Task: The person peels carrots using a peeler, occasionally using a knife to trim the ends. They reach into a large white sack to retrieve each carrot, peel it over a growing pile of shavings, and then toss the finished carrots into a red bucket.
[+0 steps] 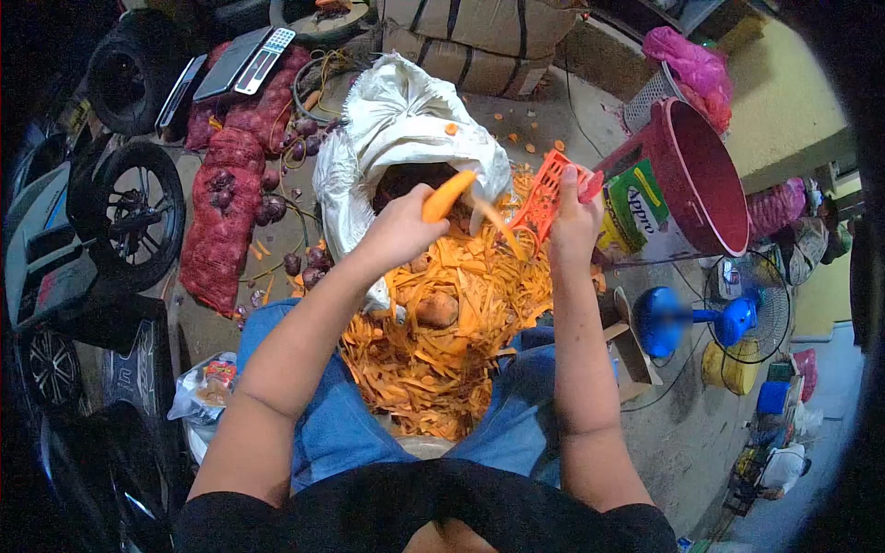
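My left hand (408, 226) is closed round a peeled carrot (450, 195), whose bright orange end points up and to the right. A blurred strip of peel (501, 229) hangs just right of the carrot. My right hand (573, 219) is wrapped round an orange perforated plastic piece (542, 198); its exact kind I cannot tell. Red plastic sticks out on the right side of that hand. Below both hands, a large heap of carrot peelings (442, 350) lies between my knees, with a rounded brownish-orange piece (438, 311) in it. Behind the carrot stands an open white woven sack (406, 129).
Red mesh sacks of onions (221, 221) and a scale (247, 63) are at left, near a motorbike wheel (138, 215). On the right are a red bucket (682, 184), a fan (747, 309) and a cardboard box (631, 359). Strapped cartons (479, 46) stand behind.
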